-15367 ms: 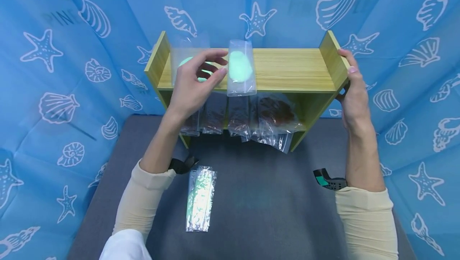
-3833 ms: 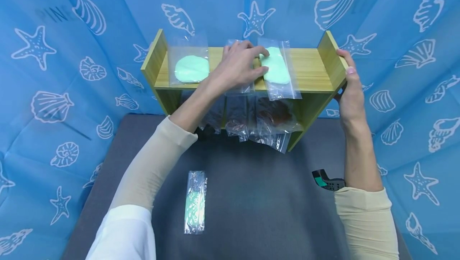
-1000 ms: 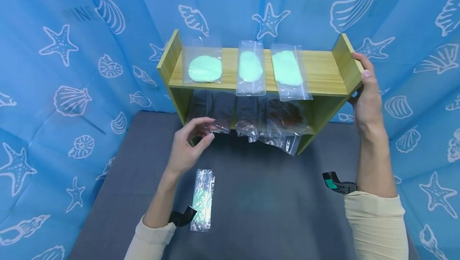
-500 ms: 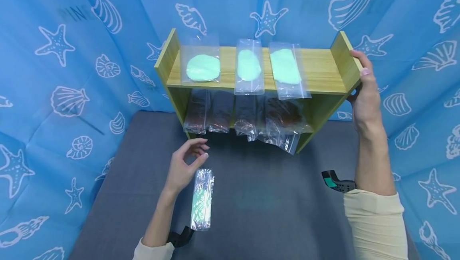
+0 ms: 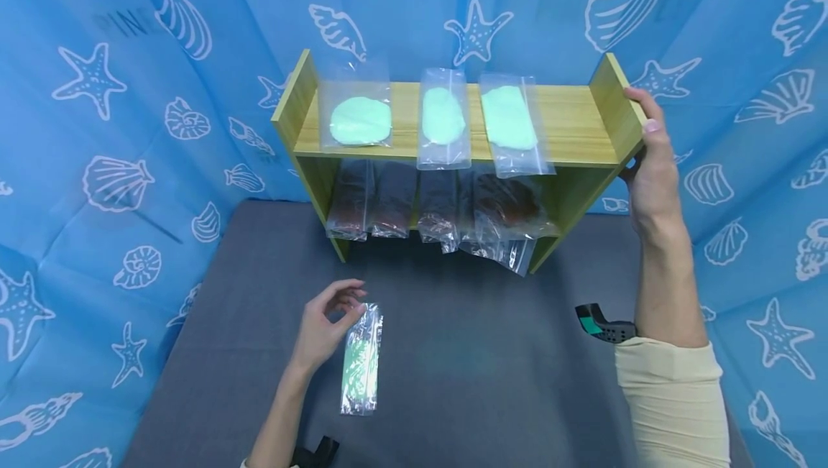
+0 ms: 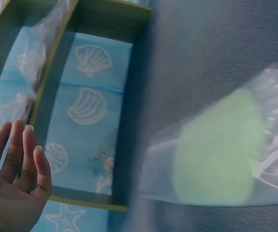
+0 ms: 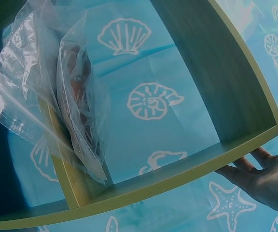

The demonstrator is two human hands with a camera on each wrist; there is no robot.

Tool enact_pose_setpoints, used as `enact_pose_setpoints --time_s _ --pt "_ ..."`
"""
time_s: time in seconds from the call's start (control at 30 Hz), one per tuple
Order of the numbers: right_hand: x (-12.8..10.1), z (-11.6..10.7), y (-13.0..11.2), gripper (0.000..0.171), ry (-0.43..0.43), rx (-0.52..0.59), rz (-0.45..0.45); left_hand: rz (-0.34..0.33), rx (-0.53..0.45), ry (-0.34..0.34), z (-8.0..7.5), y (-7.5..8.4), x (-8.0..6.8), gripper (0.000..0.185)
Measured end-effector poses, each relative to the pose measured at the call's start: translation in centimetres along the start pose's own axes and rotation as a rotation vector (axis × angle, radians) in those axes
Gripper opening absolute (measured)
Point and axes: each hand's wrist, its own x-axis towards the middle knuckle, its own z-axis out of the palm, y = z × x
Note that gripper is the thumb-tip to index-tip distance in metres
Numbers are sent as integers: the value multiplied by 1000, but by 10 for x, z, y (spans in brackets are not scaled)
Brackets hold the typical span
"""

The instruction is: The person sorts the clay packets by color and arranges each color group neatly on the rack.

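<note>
My left hand (image 5: pixel 326 320) hovers over the dark table with its fingers loosely bent and nothing in them. Its fingertips overlap the top end of a clear plastic bag with pale green contents (image 5: pixel 359 367) in the head view; the left wrist view has that bag (image 6: pixel 221 150) at the right, apart from the fingers. My right hand (image 5: pixel 655 173) grips the right side panel of a small wooden shelf (image 5: pixel 572 119). On the shelf's upper board lie three clear bags, each with a flat pale green piece: left (image 5: pixel 361 121), middle (image 5: pixel 443 116) and right (image 5: pixel 509 118).
The shelf's lower level holds several clear bags with dark reddish-brown contents (image 5: pixel 507 202), some hanging over its front edge. A blue curtain (image 5: pixel 129 130) with white seashell prints stands behind and at both sides. Dark grey cloth covers the table (image 5: pixel 466 353).
Over the longer span, a third green bag has come onto the upper board and the table stack has thinned. My left hand has since come down from the shelf to the table bag; my right hand stays put.
</note>
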Motion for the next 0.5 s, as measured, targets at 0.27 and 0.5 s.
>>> enact_pose_setpoints --time_s 0.27,0.5 --pt "1 0 -1 49 4 -13 -8 -55 28 25 2 -15 -16 35" --pt "1 -1 0 48 1 -19 0 -108 24 19 2 -49 -39 37"
